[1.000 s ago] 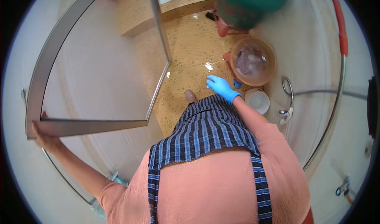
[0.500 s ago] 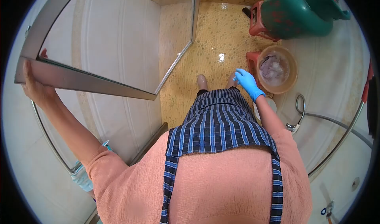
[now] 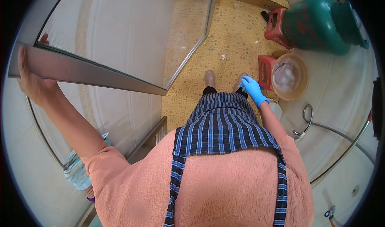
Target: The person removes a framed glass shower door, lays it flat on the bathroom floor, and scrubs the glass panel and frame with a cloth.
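Note:
My bare left hand (image 3: pixel 38 80) is closed around the metal frame (image 3: pixel 92 68) of a glass door, its thumb across the front and fingertips showing behind the glass. On my right hand (image 3: pixel 252 90) is a blue glove. It hangs beside the striped apron (image 3: pixel 224 127), with loosely bent fingers and nothing visible in them. Nearest to it are a red plastic stool (image 3: pixel 266 72) and a tan basin (image 3: pixel 305 80) of sudsy water with a pale purple cloth (image 3: pixel 282 71) inside.
A large green container (image 3: pixel 313 24) rests against another red stool (image 3: pixel 276 26) at the upper right. A white bucket (image 3: pixel 275 108) stands below the basin. Along the right wall runs a shower hose (image 3: pixel 335 131). A striped blue cloth (image 3: pixel 76 175) hangs from a rail at the left.
The view has shifted, so the stools, basin and green container sit further right and lower. My left hand keeps hold of the frame. My right hand stays low at my side.

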`<state>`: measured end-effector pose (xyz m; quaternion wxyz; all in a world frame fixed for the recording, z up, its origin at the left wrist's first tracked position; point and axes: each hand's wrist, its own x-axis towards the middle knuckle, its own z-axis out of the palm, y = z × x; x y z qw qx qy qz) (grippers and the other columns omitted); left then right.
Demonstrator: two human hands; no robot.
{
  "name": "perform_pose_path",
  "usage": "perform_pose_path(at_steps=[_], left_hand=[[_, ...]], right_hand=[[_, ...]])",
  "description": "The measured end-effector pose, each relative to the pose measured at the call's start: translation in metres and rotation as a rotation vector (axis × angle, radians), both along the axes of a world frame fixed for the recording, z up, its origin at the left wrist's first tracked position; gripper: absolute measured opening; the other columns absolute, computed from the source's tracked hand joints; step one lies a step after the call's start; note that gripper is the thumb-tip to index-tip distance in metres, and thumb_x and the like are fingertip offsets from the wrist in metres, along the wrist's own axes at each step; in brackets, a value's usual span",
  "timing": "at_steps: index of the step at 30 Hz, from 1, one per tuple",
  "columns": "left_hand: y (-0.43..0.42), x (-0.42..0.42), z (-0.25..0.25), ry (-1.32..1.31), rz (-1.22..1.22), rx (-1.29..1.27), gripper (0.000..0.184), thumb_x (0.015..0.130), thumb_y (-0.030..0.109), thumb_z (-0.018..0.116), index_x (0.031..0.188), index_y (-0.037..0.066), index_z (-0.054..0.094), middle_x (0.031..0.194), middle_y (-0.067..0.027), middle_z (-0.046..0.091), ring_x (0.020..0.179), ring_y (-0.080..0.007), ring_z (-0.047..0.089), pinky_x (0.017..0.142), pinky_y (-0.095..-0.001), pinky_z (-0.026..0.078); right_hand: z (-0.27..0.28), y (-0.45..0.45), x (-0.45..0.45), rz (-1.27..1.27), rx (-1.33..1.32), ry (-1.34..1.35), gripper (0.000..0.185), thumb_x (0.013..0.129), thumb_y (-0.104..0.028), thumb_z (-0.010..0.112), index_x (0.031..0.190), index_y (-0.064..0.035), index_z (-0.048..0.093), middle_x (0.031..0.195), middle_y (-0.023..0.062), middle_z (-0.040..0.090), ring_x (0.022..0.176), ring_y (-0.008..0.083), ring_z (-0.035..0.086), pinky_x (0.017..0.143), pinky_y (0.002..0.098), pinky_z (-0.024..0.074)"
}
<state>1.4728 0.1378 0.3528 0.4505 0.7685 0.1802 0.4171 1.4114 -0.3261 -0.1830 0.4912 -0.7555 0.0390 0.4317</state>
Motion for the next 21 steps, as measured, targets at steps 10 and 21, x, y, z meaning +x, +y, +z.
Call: perform_pose_path(at_steps=[10,21], left_hand=[[-0.028,0.012,0.020,-0.035,-0.252,-0.060,0.023,0.087,0.003,0.058,0.098,-0.016,0.057,0.097,-0.0271,0.063,0.086,-0.0392,0.066,0.082,-0.0438,0.054],[-0.031,0.090,0.038,-0.010,-0.439,-0.049,0.022,0.087,0.003,0.057,0.100,-0.015,0.059,0.096,-0.0251,0.065,0.082,-0.0333,0.067,0.078,-0.0379,0.056]], right_hand=[[-0.003,0.001,-0.001,0.046,-0.041,0.001,0.037,0.093,-0.022,0.051,0.123,-0.0008,0.053,0.080,0.0077,0.067,0.055,0.0102,0.057,0.048,0.0222,0.0436],[0.048,-0.033,-0.007,-0.188,-0.062,0.130,0.036,0.092,-0.026,0.050,0.120,-0.0033,0.055,0.079,0.0071,0.068,0.055,0.0121,0.057,0.050,0.0255,0.0448]])
